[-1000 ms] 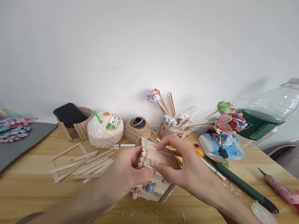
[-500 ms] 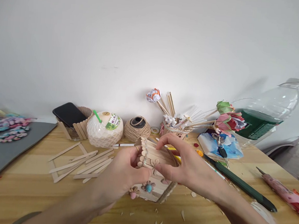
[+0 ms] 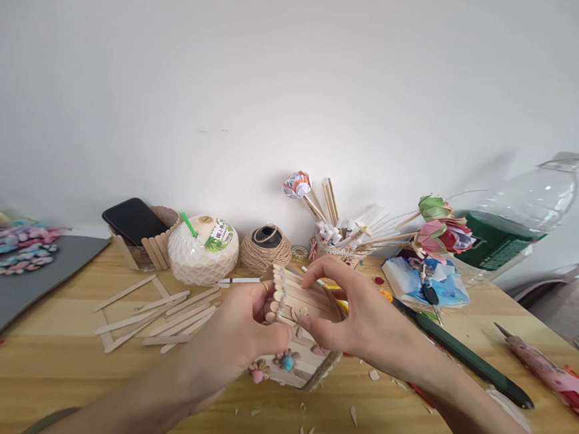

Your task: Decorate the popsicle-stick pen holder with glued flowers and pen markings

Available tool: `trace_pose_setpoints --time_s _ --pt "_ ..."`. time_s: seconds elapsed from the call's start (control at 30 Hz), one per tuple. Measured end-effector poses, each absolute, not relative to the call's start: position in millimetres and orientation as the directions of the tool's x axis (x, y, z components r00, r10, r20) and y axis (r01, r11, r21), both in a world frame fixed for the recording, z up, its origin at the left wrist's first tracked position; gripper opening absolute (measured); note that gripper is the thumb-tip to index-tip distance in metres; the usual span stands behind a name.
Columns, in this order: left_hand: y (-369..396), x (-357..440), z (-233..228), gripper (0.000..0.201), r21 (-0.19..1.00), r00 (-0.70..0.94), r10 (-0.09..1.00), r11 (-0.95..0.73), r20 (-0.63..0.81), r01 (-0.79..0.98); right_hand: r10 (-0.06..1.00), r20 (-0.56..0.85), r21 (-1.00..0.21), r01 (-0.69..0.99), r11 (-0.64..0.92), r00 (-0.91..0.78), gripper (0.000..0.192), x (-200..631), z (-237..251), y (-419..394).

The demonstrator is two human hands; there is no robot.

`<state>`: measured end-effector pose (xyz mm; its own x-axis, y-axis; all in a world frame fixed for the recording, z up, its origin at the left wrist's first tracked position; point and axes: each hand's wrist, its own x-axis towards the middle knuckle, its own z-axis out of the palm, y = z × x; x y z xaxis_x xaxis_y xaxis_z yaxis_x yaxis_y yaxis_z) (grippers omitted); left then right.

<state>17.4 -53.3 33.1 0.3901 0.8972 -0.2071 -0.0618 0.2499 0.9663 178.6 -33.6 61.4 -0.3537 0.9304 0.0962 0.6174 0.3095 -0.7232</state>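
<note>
A small box built of wooden craft sticks [image 3: 296,298] stands on the wooden table [image 3: 58,359], trimmed with little flowers and a blue bead on its front. My left hand [image 3: 240,333] grips the box's left side, a ring on one finger. My right hand [image 3: 356,316] holds its right side, with fingertips pinching the upper sticks near the top edge. Most of the lower box is hidden behind my hands.
Loose craft sticks [image 3: 161,317] lie left of the box. Behind stand a white coconut drink [image 3: 204,250], a twine ball [image 3: 265,248], a phone [image 3: 131,221] and a cup of sticks with paper flowers [image 3: 342,238]. A dark pen [image 3: 464,354], pink glue gun [image 3: 548,374] and plastic bottle [image 3: 514,225] sit right.
Both hands keep their hold on the box; my right hand and forearm have shifted slightly up and left. The box has barely moved.
</note>
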Motion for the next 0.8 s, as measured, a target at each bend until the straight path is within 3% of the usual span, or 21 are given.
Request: trace_pose_setpoints --time_s 0.43,0.53,0.7,0.8 --pt "-52.8 16.0 33.5 0.014 0.962 0.368 0.905 0.260 -0.213 -0.082 0.923 0.095 -0.727 0.608 0.320 -0.373 0.022 175.9 64.0 -32.2" --pt "-52.4 15.3 33.7 0.016 0.968 0.368 0.910 0.236 -0.190 -0.083 0.925 0.083 -0.771 0.564 0.295 -0.371 0.022 175.3 63.9 -33.3" --pt "-50.7 13.8 35.9 0.019 0.953 0.419 0.885 0.277 -0.205 -0.119 0.919 -0.068 -0.884 0.450 0.125 -0.388 0.018 178.3 66.9 -35.0" --pt "-50.1 13.2 38.7 0.025 0.932 0.439 0.875 0.310 -0.203 -0.187 0.905 -0.044 -0.901 0.409 0.148 -0.424 0.014 183.4 66.5 -34.7"
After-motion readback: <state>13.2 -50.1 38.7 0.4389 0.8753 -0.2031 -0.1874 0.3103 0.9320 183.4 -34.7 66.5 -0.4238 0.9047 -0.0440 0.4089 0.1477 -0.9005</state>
